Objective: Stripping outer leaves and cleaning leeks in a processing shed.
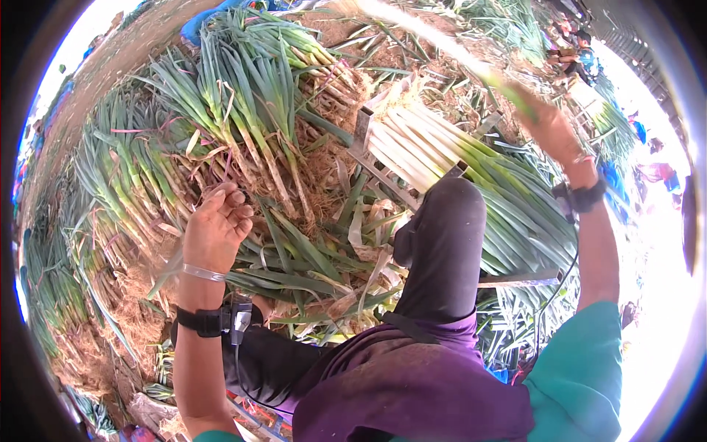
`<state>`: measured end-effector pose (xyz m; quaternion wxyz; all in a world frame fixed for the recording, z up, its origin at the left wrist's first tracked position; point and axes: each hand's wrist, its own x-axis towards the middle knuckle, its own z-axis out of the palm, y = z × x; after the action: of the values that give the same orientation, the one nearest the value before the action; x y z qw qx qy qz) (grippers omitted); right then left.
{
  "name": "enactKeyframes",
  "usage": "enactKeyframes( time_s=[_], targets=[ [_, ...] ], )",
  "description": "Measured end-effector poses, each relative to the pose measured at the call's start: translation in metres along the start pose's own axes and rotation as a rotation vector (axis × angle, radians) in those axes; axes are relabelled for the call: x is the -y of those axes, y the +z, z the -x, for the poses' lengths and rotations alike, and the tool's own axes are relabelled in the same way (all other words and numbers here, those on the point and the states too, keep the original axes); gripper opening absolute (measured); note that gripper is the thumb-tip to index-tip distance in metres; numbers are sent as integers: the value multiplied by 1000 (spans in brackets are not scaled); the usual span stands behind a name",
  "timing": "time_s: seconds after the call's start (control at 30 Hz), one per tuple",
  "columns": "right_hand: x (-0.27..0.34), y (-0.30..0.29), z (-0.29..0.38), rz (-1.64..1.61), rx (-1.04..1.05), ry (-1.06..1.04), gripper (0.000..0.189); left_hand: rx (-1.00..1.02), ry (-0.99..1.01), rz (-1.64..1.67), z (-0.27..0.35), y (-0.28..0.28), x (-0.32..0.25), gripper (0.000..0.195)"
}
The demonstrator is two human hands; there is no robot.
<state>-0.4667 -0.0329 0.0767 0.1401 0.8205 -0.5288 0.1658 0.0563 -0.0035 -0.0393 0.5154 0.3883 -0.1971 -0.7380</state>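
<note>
My right hand (544,130) grips the green part of a leek or large green onion stalk (442,47), blurred by motion, its white end pointing to the upper left. Below that hand, a row of cleaned leeks (420,149) lies side by side in a metal frame (362,130), roots at the upper left and leaves at the lower right. My left hand (221,215) hovers with curled fingers near uncleaned leeks (259,149) with rooty, soil-stained ends; nothing clear shows in it, though the finger pads are partly hidden.
Piles of unpeeled leeks (127,188), some tied with pink strips, cover the left side. Stripped leaves (309,276) lie before my knees. A metal bar (519,279) supports the leaves at right. Another person (585,58) sits far off at the upper right, near more leeks.
</note>
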Motion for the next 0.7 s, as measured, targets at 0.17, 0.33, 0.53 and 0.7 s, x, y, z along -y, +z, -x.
enactKeyframes(
  time_s=[0.17,0.33,0.53,0.7],
  targets=[
    [-33,108,67,-83,579,474,52,-4,2,-83,-9,14,8,21],
    [-29,198,101,94,608,460,50,41,-29,-143,-26,43,23,22],
    [-32,213,109,31,528,444,50,142,-102,-211,-41,70,30,22],
    [-68,235,110,-20,401,319,41,140,-114,-249,-47,66,34,23]
  ],
)
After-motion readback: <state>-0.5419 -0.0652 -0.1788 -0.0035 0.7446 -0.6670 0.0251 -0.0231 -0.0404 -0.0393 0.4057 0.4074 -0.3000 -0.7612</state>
